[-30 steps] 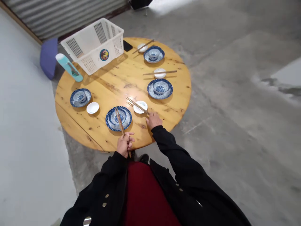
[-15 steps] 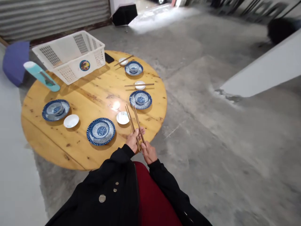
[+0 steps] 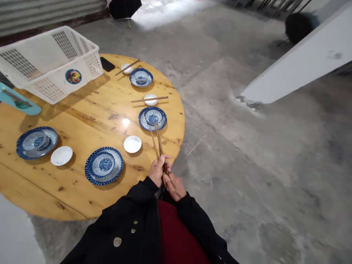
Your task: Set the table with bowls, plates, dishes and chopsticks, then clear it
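Brown chopsticks [image 3: 156, 141] point away from me, held close together by both hands at the table's near right edge. My left hand [image 3: 158, 170] is closed around them. Just below it, my right hand [image 3: 175, 186] grips their near ends. Past the tips sits a blue-patterned plate with a bowl [image 3: 153, 118]. To the left of the hands are a small white dish [image 3: 132, 144] and another blue plate with a bowl [image 3: 104, 165]. How many chopsticks are held cannot be made out exactly.
On the round wooden table [image 3: 82, 139] stand a white plastic basket [image 3: 52, 66], a teal holder [image 3: 19, 101] and a black phone [image 3: 107, 64]. Chopsticks [image 3: 150, 99] lie across a small dish farther back. A white pillar [image 3: 291, 62] rises at the right.
My view has shifted right and closer, so the table sits farther left. The chopsticks' tips have drawn closer together, and my right hand has come up nearer my left.
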`<control>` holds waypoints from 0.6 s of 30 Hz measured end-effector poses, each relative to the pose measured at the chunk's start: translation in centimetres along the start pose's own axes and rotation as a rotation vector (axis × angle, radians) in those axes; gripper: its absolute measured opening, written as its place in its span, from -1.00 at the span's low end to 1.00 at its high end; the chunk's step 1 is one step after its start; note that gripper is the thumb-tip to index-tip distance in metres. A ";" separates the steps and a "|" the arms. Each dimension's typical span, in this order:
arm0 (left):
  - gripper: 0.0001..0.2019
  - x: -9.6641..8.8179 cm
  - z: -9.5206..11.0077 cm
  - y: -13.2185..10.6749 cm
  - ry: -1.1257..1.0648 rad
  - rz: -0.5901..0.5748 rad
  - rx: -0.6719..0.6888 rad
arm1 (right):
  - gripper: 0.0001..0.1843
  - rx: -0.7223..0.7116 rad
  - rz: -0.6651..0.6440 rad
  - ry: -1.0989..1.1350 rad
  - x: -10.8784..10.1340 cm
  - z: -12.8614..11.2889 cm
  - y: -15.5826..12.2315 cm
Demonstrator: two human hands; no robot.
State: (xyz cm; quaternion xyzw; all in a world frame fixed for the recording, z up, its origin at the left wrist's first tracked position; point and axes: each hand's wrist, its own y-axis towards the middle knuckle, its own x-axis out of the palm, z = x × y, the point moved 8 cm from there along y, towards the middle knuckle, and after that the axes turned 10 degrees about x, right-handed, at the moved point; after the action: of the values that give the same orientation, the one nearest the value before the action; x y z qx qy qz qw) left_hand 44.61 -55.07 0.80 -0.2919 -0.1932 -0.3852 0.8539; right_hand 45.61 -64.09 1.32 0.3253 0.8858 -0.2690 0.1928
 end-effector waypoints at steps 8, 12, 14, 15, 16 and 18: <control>-0.50 7.5 -4.0 4.0 0.074 0.033 0.008 | -0.48 0.066 -0.179 0.511 -6.1 4.6 3.2; -0.50 14.5 -7.5 6.2 0.099 -0.018 0.010 | -0.46 0.073 -0.234 0.493 -12.8 8.5 4.7; -0.49 17.7 -9.0 7.1 0.086 -0.022 0.014 | -0.47 0.064 -0.246 0.464 -16.5 10.2 5.2; -0.49 19.1 -9.6 7.5 0.072 -0.020 0.012 | -0.48 0.058 -0.249 0.452 -18.2 11.0 5.5; -0.49 20.4 -10.1 7.9 0.055 -0.018 0.007 | -0.48 0.052 -0.255 0.440 -19.8 11.7 5.8; -0.49 22.6 -10.7 8.7 0.021 -0.020 -0.005 | -0.49 0.040 -0.297 0.407 -22.0 12.7 6.4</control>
State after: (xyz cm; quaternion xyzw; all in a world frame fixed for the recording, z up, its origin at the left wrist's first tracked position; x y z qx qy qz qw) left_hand 66.61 -69.67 2.26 -0.2881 -0.1861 -0.3974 0.8511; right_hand 67.81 -78.04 0.48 0.2428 0.9389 -0.2410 -0.0376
